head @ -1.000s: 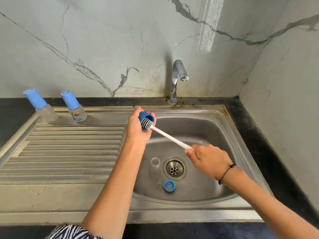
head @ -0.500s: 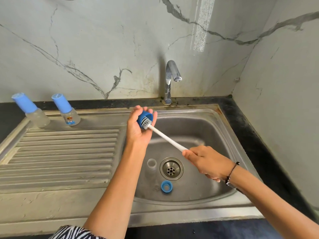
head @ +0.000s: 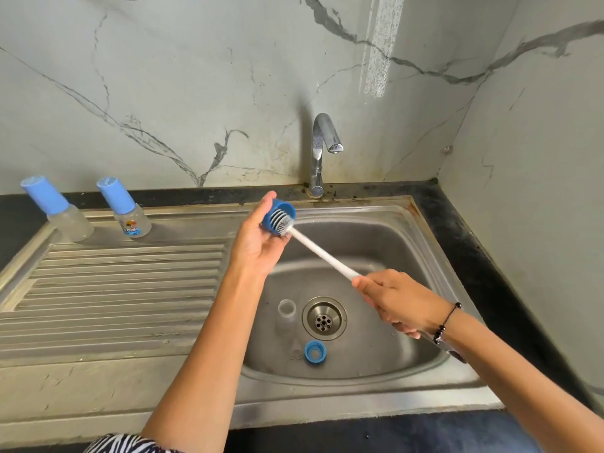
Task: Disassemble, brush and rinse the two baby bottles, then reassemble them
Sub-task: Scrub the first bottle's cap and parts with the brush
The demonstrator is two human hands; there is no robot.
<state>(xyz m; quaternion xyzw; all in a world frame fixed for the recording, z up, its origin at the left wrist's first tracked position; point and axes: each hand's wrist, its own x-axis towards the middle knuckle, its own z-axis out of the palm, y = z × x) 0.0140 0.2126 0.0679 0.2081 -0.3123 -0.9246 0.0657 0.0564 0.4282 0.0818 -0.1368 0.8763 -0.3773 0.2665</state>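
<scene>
The left hand [head: 258, 243] holds a blue cap [head: 277, 218] over the near-left corner of the sink [head: 425, 250], fingers curled round its closed end, so the open mouth faces right and toward the person. The right hand [head: 402, 302] is wrapped round the low end of a white brush [head: 322, 253], whose bristled head sits inside the cap. The brush's long axis runs from the right hand, low over the basin, up and leftward into the cap, so it lines up with the cap's opening. That alignment is what the scrubbing turns on: the brush can only travel in and out or twist along this line, and the left hand must keep the mouth pointed down the handle.

In the basin, just left of the drain [head: 324, 318], a clear bottle body [head: 286, 317] stands with its mouth up, and a blue screw ring [head: 314, 351] lies near the front; a clear part seems to lie beside the ring, too faint to tell. Two capped bottles [head: 70, 212] stand at the back of the ribbed drainboard [head: 124, 282], well away from both hands. The tap [head: 322, 152] shows no running water.

By my reading, the cap is in the brushing step, with rinsing and reassembly yet to come.
</scene>
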